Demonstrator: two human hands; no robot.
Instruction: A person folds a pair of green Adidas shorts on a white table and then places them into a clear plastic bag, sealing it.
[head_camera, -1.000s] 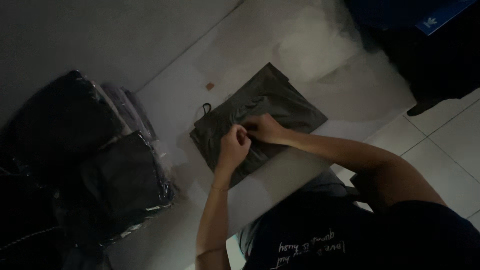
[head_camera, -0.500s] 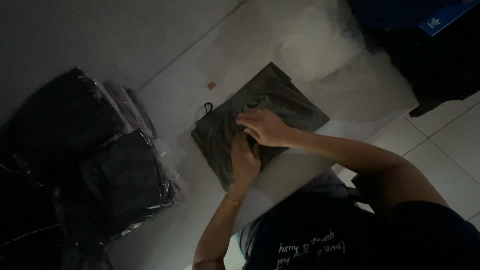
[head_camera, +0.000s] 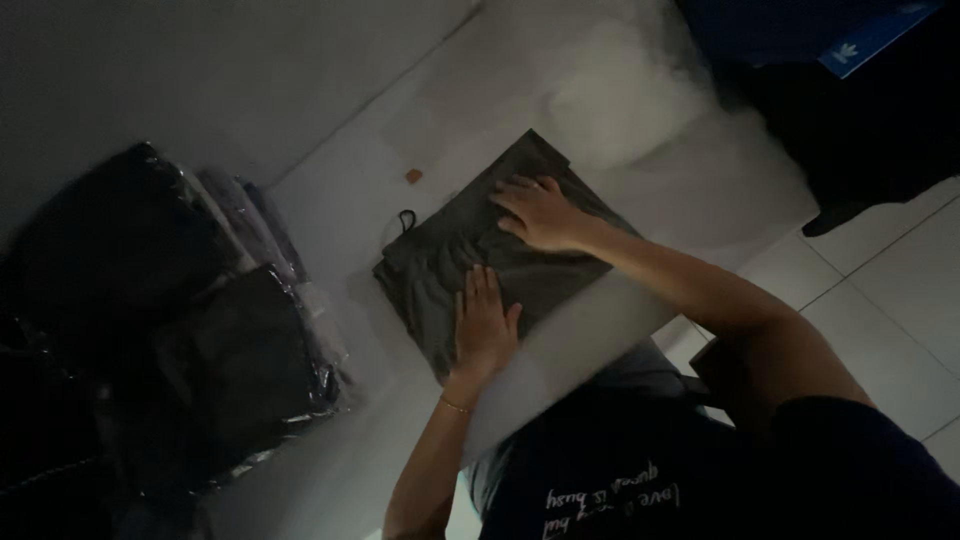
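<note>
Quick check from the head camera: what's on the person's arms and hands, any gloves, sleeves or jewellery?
No gloves. Both forearms are bare. The left hand has a thin bracelet at the wrist; the right hand shows nothing worn. A dark short sleeve covers the right upper arm.

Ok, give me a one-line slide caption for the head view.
Left hand and right hand press flat on a folded dark garment beside bagged clothes.

Left side: stack of bagged clothes (head_camera: 230, 370) blocks passage.
Far side: bare floor (head_camera: 470, 90) beyond folded garment (head_camera: 470, 260), passable.
</note>
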